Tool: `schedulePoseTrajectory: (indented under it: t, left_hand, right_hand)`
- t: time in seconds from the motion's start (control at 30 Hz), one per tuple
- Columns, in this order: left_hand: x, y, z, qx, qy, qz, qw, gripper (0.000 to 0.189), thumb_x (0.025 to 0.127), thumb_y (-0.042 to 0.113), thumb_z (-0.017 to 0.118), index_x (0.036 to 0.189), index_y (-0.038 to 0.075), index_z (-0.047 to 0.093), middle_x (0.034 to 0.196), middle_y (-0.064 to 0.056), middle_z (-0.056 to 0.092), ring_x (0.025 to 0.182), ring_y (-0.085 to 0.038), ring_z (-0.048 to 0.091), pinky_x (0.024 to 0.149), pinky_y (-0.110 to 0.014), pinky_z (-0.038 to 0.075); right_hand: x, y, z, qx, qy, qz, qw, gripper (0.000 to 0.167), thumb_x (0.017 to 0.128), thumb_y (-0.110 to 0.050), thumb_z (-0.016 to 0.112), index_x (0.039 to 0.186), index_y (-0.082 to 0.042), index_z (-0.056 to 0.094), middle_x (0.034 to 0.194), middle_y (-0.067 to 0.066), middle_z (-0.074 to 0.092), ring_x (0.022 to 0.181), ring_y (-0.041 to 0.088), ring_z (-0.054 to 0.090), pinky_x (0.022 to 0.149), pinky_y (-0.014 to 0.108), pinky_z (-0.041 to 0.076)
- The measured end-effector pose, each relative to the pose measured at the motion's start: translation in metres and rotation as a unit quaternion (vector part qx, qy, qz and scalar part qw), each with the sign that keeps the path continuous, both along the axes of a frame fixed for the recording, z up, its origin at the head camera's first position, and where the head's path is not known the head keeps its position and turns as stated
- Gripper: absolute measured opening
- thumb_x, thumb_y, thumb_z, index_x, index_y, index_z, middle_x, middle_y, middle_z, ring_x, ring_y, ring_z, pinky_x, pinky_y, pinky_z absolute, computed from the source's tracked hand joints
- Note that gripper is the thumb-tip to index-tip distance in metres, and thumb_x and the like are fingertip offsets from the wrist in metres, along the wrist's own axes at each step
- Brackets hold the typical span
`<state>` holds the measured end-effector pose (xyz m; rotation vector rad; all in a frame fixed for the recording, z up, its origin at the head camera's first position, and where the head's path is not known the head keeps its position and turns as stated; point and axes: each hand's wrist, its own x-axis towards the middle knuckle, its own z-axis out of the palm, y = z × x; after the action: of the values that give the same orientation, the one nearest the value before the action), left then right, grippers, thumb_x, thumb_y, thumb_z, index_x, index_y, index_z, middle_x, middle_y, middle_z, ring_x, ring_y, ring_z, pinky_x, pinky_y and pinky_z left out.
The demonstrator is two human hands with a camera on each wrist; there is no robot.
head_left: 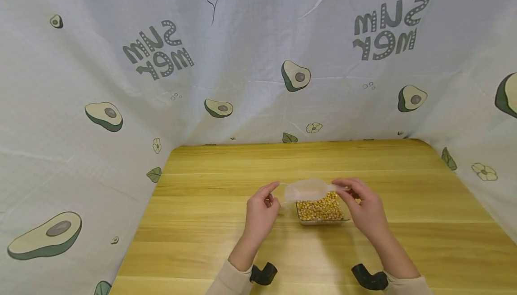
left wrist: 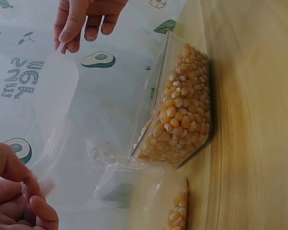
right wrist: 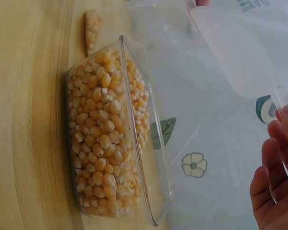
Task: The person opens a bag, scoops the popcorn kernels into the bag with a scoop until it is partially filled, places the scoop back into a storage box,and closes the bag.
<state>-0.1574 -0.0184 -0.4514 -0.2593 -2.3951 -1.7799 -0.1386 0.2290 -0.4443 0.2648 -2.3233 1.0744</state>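
My left hand pinches the rim of a clear plastic bag, left of a glass container. Some corn kernels lie in the bottom of the bag, on the table. My right hand pinches the handle of a translucent white scoop between thumb and fingers. The scoop is tilted, its far end at the bag's mouth near my left hand. Below it stands the rectangular glass container, holding many yellow corn kernels. Whether kernels are in the scoop, I cannot tell.
The wooden table reaches back to a white curtain printed with avocados, which also hangs along both sides. Black curved pieces sit at both wrists, beside the beige sleeves.
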Motion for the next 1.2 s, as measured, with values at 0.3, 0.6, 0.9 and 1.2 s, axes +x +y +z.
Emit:
schedulePoseTrajectory:
  t: [0.3, 0.6, 0.9, 1.2]
  left_hand:
    - [-0.003, -0.002, -0.003, 0.046, -0.046, -0.011, 0.9979, 0.042, 0.088, -0.006, 0.055, 0.124, 0.010, 0.071, 0.081, -0.008, 0.056, 0.056, -0.004, 0.038, 0.046, -0.014, 0.029]
    - [-0.002, -0.011, -0.007, 0.031, -0.034, 0.005, 0.9989, 0.035, 0.091, -0.001, 0.060, 0.121, 0.013, 0.073, 0.079, -0.010, 0.057, 0.047, 0.000, 0.030, 0.042, -0.013, 0.026]
    - [-0.004, -0.016, -0.010, -0.015, 0.006, 0.030, 0.9994, 0.030, 0.093, 0.002, 0.060, 0.119, 0.010, 0.074, 0.097, -0.010, 0.068, 0.084, -0.015, 0.047, 0.052, -0.013, 0.030]
    - [-0.003, -0.016, -0.011, -0.029, 0.010, 0.051, 0.9982, 0.032, 0.092, 0.001, 0.060, 0.119, 0.010, 0.074, 0.113, -0.011, 0.068, 0.106, -0.021, 0.053, 0.064, -0.019, 0.042]
  right_hand:
    - [0.003, 0.016, -0.003, -0.099, -0.049, -0.014, 0.9938, 0.023, 0.094, 0.003, 0.062, 0.115, -0.002, 0.070, 0.101, -0.027, 0.058, 0.080, -0.005, 0.056, 0.069, 0.007, 0.048]
    - [0.011, 0.039, -0.019, -0.060, -0.092, -0.060, 0.9922, 0.021, 0.098, -0.006, 0.060, 0.116, -0.003, 0.069, 0.098, -0.035, 0.055, 0.076, -0.007, 0.054, 0.064, 0.010, 0.046]
    - [0.020, 0.057, -0.029, -0.016, -0.084, -0.074, 0.9936, 0.019, 0.095, -0.002, 0.063, 0.113, -0.006, 0.071, 0.098, -0.038, 0.052, 0.078, -0.014, 0.051, 0.062, 0.008, 0.044]
    - [0.023, 0.068, -0.033, 0.013, -0.073, -0.074, 0.9945, 0.020, 0.093, -0.001, 0.066, 0.111, -0.006, 0.072, 0.098, -0.039, 0.050, 0.080, -0.020, 0.048, 0.066, 0.004, 0.043]
